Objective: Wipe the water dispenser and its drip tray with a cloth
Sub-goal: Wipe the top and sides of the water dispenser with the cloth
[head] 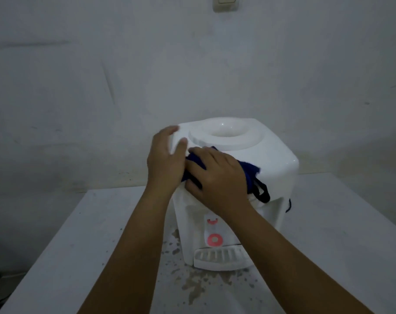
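Observation:
A white tabletop water dispenser (276,159) stands on a white table, its round bottle well facing up. Its slotted white drip tray (222,257) juts out at the bottom front, under a pink ring marking. My left hand (165,159) lies against the dispenser's top left corner with the fingers spread over the edge. My right hand (217,177) presses a dark blue cloth (249,169) flat on the front of the top, fingers pointing left. A dark loop of the cloth hangs down on the right of my wrist.
The white table (79,245) carries brownish stains and specks around and in front of the dispenser. A plain white wall stands close behind, with a switch plate (225,3) at the top. A dark cord (289,205) hangs by the dispenser's right side.

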